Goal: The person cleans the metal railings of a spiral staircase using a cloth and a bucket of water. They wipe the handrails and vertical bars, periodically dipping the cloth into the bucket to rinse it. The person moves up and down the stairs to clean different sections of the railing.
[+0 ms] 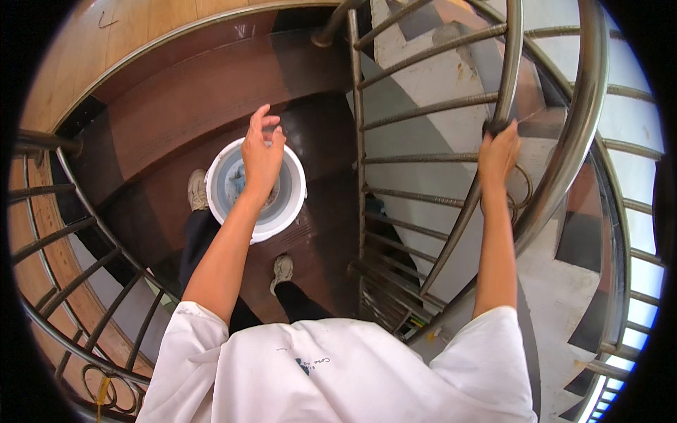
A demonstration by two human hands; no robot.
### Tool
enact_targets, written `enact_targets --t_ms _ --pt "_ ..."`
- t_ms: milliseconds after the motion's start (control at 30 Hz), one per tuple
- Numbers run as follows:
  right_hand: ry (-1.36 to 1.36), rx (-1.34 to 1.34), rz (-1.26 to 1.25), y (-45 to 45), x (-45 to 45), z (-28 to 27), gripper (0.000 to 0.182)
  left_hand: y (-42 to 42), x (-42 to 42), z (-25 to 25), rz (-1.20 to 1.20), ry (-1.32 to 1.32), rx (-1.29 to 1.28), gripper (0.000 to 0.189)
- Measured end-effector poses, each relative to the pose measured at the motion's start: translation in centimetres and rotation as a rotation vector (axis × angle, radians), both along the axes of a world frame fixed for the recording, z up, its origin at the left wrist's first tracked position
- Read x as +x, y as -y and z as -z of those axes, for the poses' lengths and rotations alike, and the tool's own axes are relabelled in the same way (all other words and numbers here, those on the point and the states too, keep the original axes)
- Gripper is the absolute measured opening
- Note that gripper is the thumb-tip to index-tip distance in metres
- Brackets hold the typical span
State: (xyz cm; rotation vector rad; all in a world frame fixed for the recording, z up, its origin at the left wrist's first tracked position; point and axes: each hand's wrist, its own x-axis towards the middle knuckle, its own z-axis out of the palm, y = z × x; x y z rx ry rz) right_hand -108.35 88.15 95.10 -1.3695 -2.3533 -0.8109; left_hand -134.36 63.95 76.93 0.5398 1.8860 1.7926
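My left hand (pixel 264 153) is held over a white plastic bucket (pixel 298 164), its fingers partly curled and apart, with nothing seen between them. Inside the bucket is greyish water with a blue cloth-like thing (pixel 236 180) and dark specks. The bucket stands on a dark red stair step beside my shoes. On the right, my right hand (pixel 499 150) is closed around a dark cloth-like thing (pixel 494 127) against a metal rail (pixel 512 63) of the stair railing. Most of that dark thing is hidden by the fingers.
Metal railings with rungs flank the stairs, left (pixel 95 222) and right (pixel 359 116). A thick curved handrail (pixel 587 106) runs at the far right. Dark red and black steps (pixel 201 79) rise to a wooden floor (pixel 174 16). A shoe (pixel 283 269) rests on a step below the bucket.
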Motion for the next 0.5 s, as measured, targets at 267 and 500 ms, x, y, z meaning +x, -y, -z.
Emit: enact_targets --t_ms 267,500 --pt "-0.29 -0.237 0.079 -2.5 -5.6 -2.9 0.052 0.1 1.7 0.9 0.067 0.022 -0.045 0.043" --pt "-0.064 -0.099 0.039 1.7 -0.5 0.2 0.054 0.5 1.2 -0.1 0.047 0.036 -0.061 0.044"
